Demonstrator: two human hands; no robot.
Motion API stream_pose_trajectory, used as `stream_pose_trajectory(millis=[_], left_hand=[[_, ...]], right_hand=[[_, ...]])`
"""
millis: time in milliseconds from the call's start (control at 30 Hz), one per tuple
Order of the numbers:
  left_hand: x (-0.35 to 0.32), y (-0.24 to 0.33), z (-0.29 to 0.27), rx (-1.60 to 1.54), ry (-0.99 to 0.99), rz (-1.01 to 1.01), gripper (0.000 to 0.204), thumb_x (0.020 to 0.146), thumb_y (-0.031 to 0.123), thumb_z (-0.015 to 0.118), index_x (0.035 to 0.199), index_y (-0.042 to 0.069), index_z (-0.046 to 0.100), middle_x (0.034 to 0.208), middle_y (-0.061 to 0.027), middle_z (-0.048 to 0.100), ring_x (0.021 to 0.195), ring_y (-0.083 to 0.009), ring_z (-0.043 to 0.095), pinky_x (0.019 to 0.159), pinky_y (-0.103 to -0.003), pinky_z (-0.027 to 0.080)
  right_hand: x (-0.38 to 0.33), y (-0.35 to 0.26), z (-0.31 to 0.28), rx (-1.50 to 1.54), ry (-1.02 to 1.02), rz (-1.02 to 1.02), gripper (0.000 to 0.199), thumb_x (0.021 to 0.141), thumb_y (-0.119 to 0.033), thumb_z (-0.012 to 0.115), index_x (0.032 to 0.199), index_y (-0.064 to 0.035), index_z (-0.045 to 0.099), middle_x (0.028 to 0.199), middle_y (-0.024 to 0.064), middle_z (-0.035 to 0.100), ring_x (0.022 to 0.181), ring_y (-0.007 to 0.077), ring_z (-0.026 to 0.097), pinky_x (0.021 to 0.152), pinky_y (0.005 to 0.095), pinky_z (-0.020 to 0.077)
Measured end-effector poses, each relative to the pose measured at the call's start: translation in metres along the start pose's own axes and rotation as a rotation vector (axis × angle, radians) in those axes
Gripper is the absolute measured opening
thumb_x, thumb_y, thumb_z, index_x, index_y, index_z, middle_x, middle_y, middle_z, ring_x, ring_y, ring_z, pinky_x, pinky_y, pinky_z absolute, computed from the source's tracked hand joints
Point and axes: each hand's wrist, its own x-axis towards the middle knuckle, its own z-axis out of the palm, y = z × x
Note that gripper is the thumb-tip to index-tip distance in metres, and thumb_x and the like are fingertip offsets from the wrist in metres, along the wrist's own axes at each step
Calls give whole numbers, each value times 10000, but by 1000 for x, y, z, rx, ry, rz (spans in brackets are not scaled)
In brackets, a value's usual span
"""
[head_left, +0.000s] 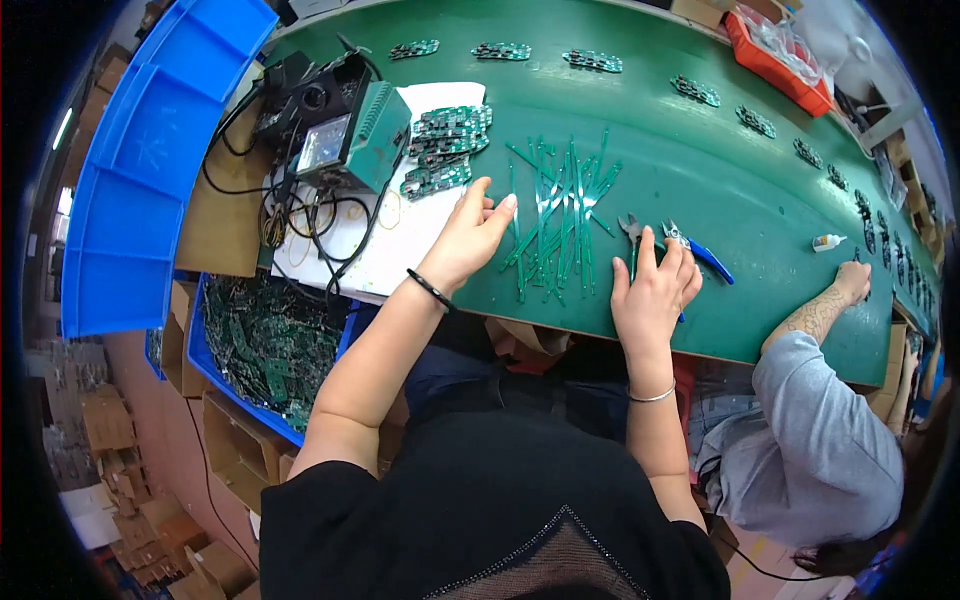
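Evidently the step in hand is a sorting or gathering of the thin green strips [556,215], which lie in a loose heap on the green worktop [700,180] near its front edge, between the two hands. The left hand [468,235] rests flat with its fingers spread and released, fingertips touching the heap's left side; it grasps nothing. The right hand [652,290] lies palm down at the front edge, fingers slack and empty, just beside the blue-handled cutters [690,250] (their jaws point away from the person). Most strips run with their long axis from the front edge toward the back edge, a few crossing at a slant. Picking one up would, I judge, call for a fine pinch at one end. A soldering station [350,135] stands on white paper [420,235] toward the left edge, beside stacked circuit boards [445,150].
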Motion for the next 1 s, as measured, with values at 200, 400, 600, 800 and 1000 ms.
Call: stream_pose_trajectory(millis=[200,400,600,800,1000], left_hand=[[-2,35,17,-489,-15,-199,684,948,501,428,1408,23,262,1238,-182,484,1108,-267,493,922,-395,381],[-17,19,2,-594,50,-124,499,972,428,420,1294,47,433,1174,-149,550,1078,-215,512,885,-359,406],[-110,0,-24,-411,-434,-15,320,980,296,461,1062,34,626,896,-34,635,801,-105,585,721,-253,481],[-112,-74,10,534,-484,380,389,846,195,593,1186,12,549,1167,-214,558,1074,-378,522,899,-384,438],[-76,-145,56,820,-159,833,317,828,192,511,1117,87,586,1229,-125,526,1257,-294,386,1075,-447,240]], right_hand=[[38,-31,-2,210,-102,-113,744,776,-494,648,1269,30,461,1055,188,568,1043,334,488,913,449,351],[48,-77,14,58,-261,-182,847,747,-513,669,1331,35,391,1004,193,587,985,306,531,824,425,416],[42,-65,24,369,-264,-250,843,690,-103,753,1368,63,281,1086,215,508,978,369,498,848,416,437],[45,-70,19,241,-214,-98,397,658,-215,794,865,27,557,926,202,577,885,379,567,766,433,490],[50,-74,12,253,-388,-16,400,672,-188,772,951,22,577,918,198,603,900,353,585,796,419,471]])
